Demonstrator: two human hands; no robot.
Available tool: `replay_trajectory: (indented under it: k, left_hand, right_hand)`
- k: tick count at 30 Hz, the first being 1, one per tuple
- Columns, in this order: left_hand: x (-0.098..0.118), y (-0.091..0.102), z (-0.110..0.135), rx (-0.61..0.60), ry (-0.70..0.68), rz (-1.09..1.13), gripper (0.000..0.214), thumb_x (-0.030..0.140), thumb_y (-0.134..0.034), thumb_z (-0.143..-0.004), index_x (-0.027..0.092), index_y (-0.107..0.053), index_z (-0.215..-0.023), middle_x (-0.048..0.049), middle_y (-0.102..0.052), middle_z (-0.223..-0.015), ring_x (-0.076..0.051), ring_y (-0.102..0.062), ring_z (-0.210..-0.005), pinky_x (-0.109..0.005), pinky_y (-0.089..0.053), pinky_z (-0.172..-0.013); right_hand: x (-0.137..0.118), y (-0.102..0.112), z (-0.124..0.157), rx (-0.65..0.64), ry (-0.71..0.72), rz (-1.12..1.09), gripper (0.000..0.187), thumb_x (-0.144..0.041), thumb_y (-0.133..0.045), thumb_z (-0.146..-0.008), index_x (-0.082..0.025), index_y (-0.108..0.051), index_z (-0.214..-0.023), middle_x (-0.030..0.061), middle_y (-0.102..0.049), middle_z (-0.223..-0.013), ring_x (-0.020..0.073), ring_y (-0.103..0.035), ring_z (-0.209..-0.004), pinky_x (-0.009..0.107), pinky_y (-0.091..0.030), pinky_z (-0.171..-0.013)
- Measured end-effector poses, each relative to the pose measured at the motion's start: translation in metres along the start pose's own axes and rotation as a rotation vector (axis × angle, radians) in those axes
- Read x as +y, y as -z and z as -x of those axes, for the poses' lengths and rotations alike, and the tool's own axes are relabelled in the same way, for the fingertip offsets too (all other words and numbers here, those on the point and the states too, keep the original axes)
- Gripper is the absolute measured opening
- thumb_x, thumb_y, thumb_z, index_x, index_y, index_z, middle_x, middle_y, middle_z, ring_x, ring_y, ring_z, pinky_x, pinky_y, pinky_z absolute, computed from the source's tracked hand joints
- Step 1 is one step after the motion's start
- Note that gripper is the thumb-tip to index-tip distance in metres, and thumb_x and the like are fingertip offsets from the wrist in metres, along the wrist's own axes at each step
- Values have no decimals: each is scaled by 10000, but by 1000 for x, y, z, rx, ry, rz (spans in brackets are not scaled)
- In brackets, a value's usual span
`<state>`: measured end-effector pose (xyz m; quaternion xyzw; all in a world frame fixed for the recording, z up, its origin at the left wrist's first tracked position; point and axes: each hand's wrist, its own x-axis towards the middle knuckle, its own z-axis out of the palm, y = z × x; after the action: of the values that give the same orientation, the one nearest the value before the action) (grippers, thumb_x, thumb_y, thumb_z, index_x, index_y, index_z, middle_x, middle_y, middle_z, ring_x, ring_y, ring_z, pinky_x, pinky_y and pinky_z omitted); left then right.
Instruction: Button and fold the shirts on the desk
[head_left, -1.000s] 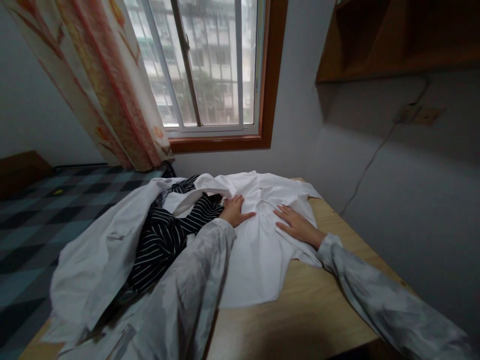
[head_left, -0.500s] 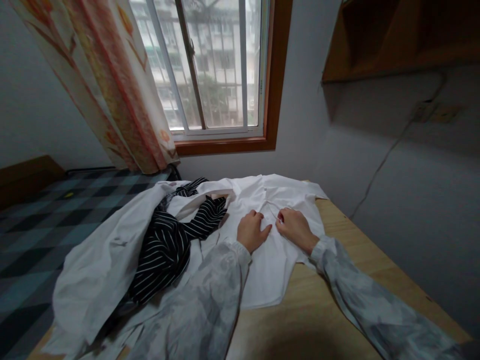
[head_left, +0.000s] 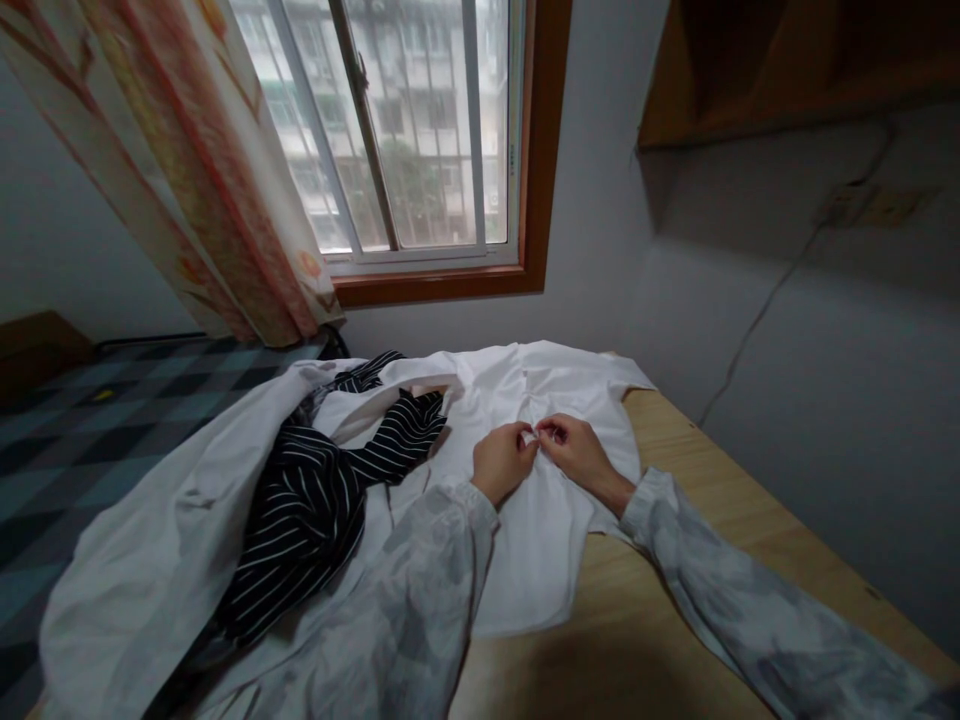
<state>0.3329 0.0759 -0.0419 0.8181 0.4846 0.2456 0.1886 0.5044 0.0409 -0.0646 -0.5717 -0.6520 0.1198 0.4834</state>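
A white shirt lies spread on the wooden table, its collar end toward the window. My left hand pinches the shirt's front along the middle, thumb and forefinger together. Right beside it, my right hand pinches the same strip of cloth, the fingertips of both hands almost touching. Whatever small button may lie between the fingers is too small to make out. Left of the shirt lies a heap with a black-and-white striped garment and another white garment.
Beyond the table's left side is a bed with a checked cover. A window with a floral curtain is in front. A wooden shelf hangs at upper right, with a cable running down the wall.
My hands have come together at the shirt's middle, the left fingers closing from a looser spread into a pinch. The view has shifted slightly right.
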Motion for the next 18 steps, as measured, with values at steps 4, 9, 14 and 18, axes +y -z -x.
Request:
replay_trajectory:
  k: [4, 9, 14, 18]
  left_hand:
    - [3, -5, -1, 45, 32, -32, 210, 384, -649, -956, 284, -814, -1039, -44, -810, -921, -243, -739, -872, -305, -462, -704]
    - [6, -6, -8, 24, 109, -37, 204, 330, -654, -912, 266, -817, -1017, -68, -823, -975, -259, -742, -912, -314, -474, -718]
    - [8, -5, -10, -20, 96, -25, 172, 345, -655, -916, 260, -800, -953, -58, -812, -932, -251, -735, -896, -306, -461, -709]
    - [4, -5, -7, 21, 60, 11, 168, 293, -631, -926, 270, -787, -982, -40, -803, -922, -245, -727, -887, -309, -459, -714]
  right_hand:
    - [-1, -3, 0, -12, 10, 5, 138, -265, -643, -926, -211, -769, -937, 48, -771, -893, 201, -667, -758, 322, -508, -724]
    - [1, -3, -1, -40, 6, 7, 131, -236, -650, -886, -218, -778, -909, 52, -777, -891, 211, -687, -786, 332, -523, -749]
    - [4, -3, -2, -23, -22, -77, 176, -266, -615, -895, -219, -774, -835, 51, -784, -879, 221, -718, -844, 337, -547, -803]
    - [7, -2, -3, -5, -68, -126, 167, -269, -613, -889, -217, -770, -917, 46, -794, -925, 221, -727, -869, 347, -553, -844]
